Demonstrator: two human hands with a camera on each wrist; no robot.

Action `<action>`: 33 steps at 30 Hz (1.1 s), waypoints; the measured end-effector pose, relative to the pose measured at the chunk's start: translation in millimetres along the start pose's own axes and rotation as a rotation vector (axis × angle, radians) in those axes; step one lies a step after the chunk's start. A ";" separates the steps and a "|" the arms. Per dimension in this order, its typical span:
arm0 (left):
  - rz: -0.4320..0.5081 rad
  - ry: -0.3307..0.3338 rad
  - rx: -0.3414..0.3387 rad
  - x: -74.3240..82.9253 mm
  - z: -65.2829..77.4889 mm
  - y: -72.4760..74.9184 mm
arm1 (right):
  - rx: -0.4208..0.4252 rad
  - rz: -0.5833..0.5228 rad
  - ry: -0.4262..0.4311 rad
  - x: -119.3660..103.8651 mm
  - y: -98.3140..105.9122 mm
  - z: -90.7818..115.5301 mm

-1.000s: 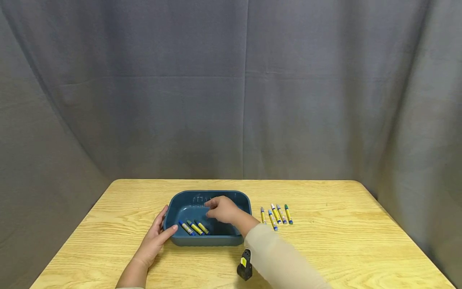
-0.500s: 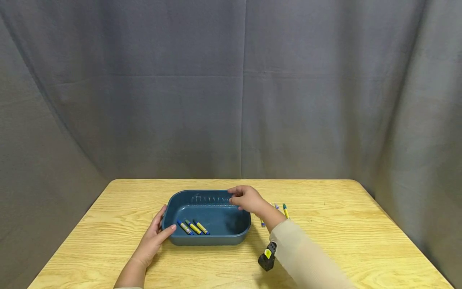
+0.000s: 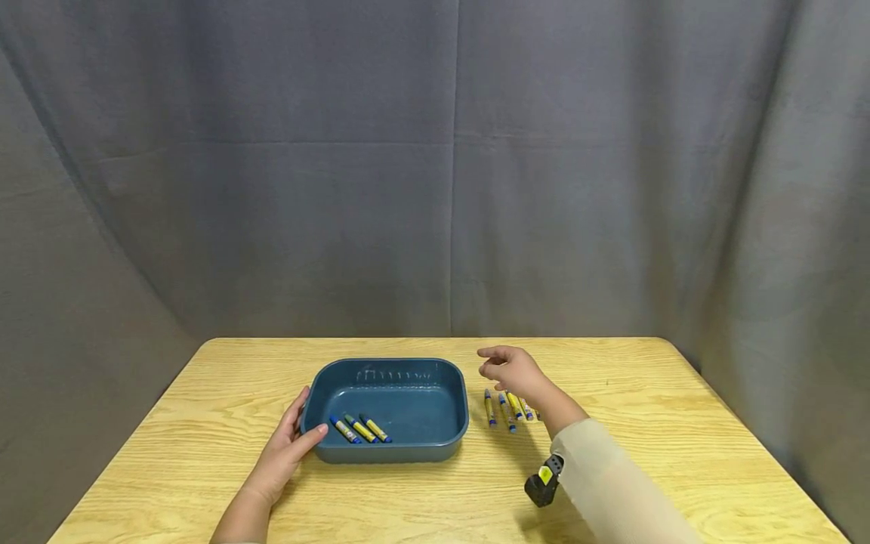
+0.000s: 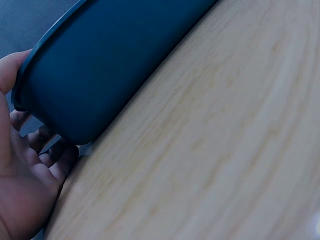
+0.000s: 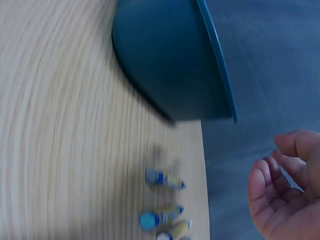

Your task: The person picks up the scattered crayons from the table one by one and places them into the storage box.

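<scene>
A dark blue rectangular tub [image 3: 393, 453] sits on the table, with three crayons [image 3: 361, 429] lying in its near left part. At the tub's left end my left hand [image 3: 282, 453] holds the rim, thumb over the edge and fingers against the outer wall; the left wrist view shows this grip on the tub [image 4: 95, 75] too. My right hand [image 3: 519, 375] hovers over several crayons [image 3: 490, 408] on the table right of the tub. It holds nothing, and its loosely bent fingers [image 5: 257, 190] show in the right wrist view. The hand and forearm partly cover the crayon group.
The wooden table [image 3: 381, 506] has rounded far corners. Behind it hangs a grey curtain [image 3: 326, 227]. A black wrist camera [image 3: 543, 483] sits under the right sleeve [image 3: 618, 483].
My right hand has moved right, out of the tub and over the crayons on the table. The left hand stays on the tub's rim, and the crayons inside lie much as before.
</scene>
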State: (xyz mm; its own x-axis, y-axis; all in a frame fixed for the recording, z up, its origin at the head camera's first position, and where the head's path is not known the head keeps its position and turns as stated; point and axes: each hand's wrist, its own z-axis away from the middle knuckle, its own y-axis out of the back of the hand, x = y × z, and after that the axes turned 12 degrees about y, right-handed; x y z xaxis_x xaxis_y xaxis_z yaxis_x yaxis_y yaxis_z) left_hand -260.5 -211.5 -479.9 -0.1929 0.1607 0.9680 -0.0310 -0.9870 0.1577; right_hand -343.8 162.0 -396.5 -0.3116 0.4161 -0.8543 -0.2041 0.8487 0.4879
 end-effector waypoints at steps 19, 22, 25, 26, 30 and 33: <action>0.006 -0.003 0.004 -1.0 1.7 2.4 | 0.098 0.014 -0.125 47.0 34.5 30.6; 0.010 -0.007 0.001 -1.0 1.9 2.4 | 0.100 -0.019 -0.133 53.2 35.6 33.5; 0.014 -0.010 -0.002 -1.0 2.0 2.3 | 0.107 -0.041 -0.149 57.6 35.9 36.2; 0.015 -0.010 -0.001 -0.9 2.0 2.3 | 0.112 -0.030 -0.152 58.8 35.6 37.2; 0.016 -0.012 0.000 -0.4 1.7 2.3 | 0.135 0.042 -0.171 64.5 33.9 39.9; 0.014 -0.010 0.001 -0.7 1.6 2.6 | 0.133 0.082 -0.182 68.7 32.3 42.1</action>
State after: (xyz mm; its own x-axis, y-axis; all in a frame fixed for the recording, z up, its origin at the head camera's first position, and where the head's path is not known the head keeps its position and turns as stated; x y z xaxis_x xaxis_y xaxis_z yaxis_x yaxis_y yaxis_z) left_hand -258.9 -214.2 -479.9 -0.1832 0.1471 0.9720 -0.0273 -0.9891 0.1446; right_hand -332.7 231.8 -447.1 -0.1469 0.5269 -0.8371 -0.0577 0.8403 0.5390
